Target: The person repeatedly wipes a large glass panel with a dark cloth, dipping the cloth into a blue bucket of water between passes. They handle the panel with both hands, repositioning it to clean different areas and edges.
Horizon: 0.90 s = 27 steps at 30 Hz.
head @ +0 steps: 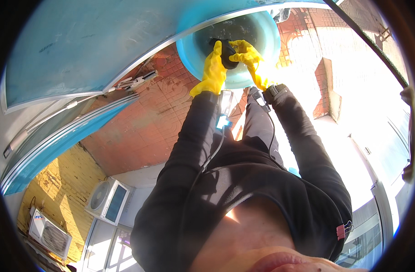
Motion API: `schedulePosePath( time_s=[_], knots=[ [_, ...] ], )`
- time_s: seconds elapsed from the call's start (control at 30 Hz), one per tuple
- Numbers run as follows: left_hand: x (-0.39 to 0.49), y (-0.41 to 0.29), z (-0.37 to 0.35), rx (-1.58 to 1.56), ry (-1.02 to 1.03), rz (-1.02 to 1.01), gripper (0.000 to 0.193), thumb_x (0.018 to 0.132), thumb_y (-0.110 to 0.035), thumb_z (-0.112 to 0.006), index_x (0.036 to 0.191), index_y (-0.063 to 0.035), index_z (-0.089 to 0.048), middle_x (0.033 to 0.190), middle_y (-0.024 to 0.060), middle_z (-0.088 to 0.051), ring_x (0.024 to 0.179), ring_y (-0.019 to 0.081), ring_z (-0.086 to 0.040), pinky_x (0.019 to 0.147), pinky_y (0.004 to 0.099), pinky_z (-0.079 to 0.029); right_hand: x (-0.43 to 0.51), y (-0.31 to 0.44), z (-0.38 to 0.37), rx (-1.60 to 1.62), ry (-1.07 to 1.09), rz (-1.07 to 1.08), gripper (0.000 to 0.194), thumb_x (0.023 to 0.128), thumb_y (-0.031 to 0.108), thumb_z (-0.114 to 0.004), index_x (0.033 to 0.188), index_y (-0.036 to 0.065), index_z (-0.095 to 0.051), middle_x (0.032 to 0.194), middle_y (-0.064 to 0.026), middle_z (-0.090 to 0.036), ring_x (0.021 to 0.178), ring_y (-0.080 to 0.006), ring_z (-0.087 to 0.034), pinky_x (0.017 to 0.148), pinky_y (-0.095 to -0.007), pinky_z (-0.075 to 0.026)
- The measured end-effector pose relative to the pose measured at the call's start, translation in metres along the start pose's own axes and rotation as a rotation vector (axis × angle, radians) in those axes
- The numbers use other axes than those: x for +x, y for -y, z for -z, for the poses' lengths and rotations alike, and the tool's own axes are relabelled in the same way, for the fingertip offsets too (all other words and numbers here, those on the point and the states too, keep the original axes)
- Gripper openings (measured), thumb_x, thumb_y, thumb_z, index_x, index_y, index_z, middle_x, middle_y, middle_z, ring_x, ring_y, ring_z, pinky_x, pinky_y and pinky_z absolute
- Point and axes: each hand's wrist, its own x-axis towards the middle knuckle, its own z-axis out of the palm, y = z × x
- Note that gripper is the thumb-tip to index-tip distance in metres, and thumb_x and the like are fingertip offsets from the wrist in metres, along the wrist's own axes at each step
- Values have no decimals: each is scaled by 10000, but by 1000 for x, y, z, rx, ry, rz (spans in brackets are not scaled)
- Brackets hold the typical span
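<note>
Both of my hands wear yellow rubber gloves and hold one dark item (229, 58), perhaps a shoe, over a light blue plastic basin (186, 56). My left hand (215, 69) grips its left side, the thumb or a finger pointing up along it. On the other side my right hand (247, 57) curls its fingers over the item's top and edge. Murky water (239, 29) with some froth lies in the basin beneath. Wrist-worn devices with cables are seen near both cuffs. What exactly the dark item is cannot be told.
A blue panel with a metal frame (91, 44) overhangs the basin's far left. Red patterned paving (142, 125) lies below. A dark cord or bar (367, 42) crosses the upper right. Air-conditioner outdoor units (54, 234) are at lower left. Sunlight washes out the right side.
</note>
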Motion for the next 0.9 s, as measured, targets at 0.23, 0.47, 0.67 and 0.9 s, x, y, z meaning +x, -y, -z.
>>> schedulePosePath(
  time_s=[0.23, 0.47, 0.67, 0.9],
  knots=[
    [-17, -16, 1, -62, -160, -81, 501, 1052, -349, -729, 1409, -18, -613, 1341, 156, -686, 1231, 268, -654, 1156, 343, -463, 8, 8, 8, -442, 118, -74, 477, 927, 152, -773, 1343, -56, -674, 1300, -182, -720, 1287, -306, -635, 1128, -347, -455],
    [-19, -29, 0, -71, -49, -69, 489, 1112, -329, -623, 1460, 7, -550, 1399, 179, -647, 1244, 321, -654, 1156, 435, -476, 2, 2, 18, -604, 88, 412, 340, 1073, 78, -559, 1387, 25, -680, 1421, -188, -634, 1342, -360, -596, 1146, -383, -471],
    [-33, -24, -24, 219, -161, -62, 582, 1005, -249, -787, 1494, -67, -530, 1357, 100, -645, 1237, 226, -637, 1097, 367, -491, 15, -7, 10, -221, 159, -26, 393, 1013, 216, -655, 1297, -50, -708, 1251, -186, -720, 1158, -284, -694, 1021, -325, -532],
    [-50, -32, -32, 316, 80, -40, 716, 968, -155, -767, 1587, -38, -427, 1502, 131, -555, 1345, 209, -557, 1143, 325, -423, 10, -8, 22, -421, 46, 227, 418, 1018, 210, -595, 1316, -63, -700, 1267, -211, -720, 1195, -286, -685, 1051, -331, -521]
  ],
)
